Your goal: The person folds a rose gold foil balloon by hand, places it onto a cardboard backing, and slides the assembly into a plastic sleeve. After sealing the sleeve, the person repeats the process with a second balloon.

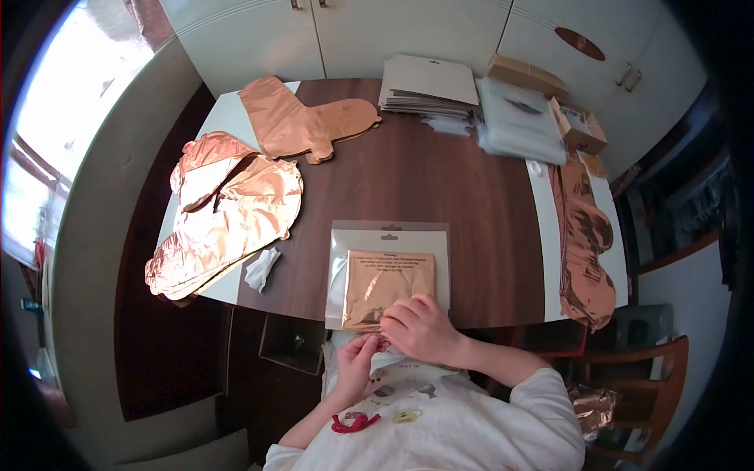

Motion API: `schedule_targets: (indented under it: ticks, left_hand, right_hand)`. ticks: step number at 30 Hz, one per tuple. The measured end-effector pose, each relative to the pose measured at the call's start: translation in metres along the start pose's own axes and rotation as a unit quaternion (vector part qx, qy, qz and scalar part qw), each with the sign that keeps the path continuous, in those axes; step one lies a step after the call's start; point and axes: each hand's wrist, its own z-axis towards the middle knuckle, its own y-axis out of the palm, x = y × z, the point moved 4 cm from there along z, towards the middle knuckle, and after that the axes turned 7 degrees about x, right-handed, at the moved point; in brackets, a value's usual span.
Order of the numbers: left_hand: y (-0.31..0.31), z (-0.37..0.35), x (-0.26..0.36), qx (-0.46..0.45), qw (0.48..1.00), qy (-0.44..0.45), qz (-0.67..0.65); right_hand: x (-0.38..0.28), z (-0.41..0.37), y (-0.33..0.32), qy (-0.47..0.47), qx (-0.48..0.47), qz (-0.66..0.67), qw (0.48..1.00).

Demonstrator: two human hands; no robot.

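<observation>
A clear plastic bag [335, 271] lies at the near edge of the table, with a white hang-hole card [441, 275] and a folded rose-gold foil balloon [390, 279] in or on it. Dark printed text runs across the top of the foil. My right hand [422, 330] is closed, its fingers bent over the packet's lower edge. Just below that edge my left hand [357, 365] pinches, its fingertips close to the right hand's. Whatever sits between the fingers of either hand is too small or hidden to make out.
Flat rose-gold foil balloons [243, 212] cover the table's left side, with more foil [581, 243] along the right. A crumpled white piece [262, 269] lies near the left edge. Stacked cards [428, 85], plastic bags [518, 118] and an open box [580, 125] stand at the back.
</observation>
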Motion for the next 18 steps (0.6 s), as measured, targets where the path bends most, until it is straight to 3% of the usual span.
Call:
schedule_targets:
  ticks: [5, 11, 14, 17, 18]
  left_hand:
    - [-0.003, 0.005, 0.009, -0.030, 0.993, 0.002, 0.110]
    - [-0.003, 0.006, 0.013, -0.052, 0.991, 0.007, 0.120]
    - [-0.003, 0.007, 0.012, -0.056, 0.993, 0.020, 0.105]
    - [0.000, -0.003, 0.031, -0.086, 0.967, 0.015, 0.240]
    - [0.002, -0.008, 0.047, -0.091, 0.936, 0.090, 0.327]
  right_hand:
    - [0.003, 0.000, 0.004, 0.038, 0.011, 0.005, 0.999]
    - [0.006, 0.008, 0.000, 0.052, 0.050, 0.008, 0.997]
    - [0.008, 0.000, 0.008, 0.061, 0.021, -0.008, 0.998]
    - [0.018, 0.001, -0.001, 0.080, -0.007, 0.027, 0.996]
    - [0.021, 0.000, -0.006, 0.080, -0.010, 0.030, 0.996]
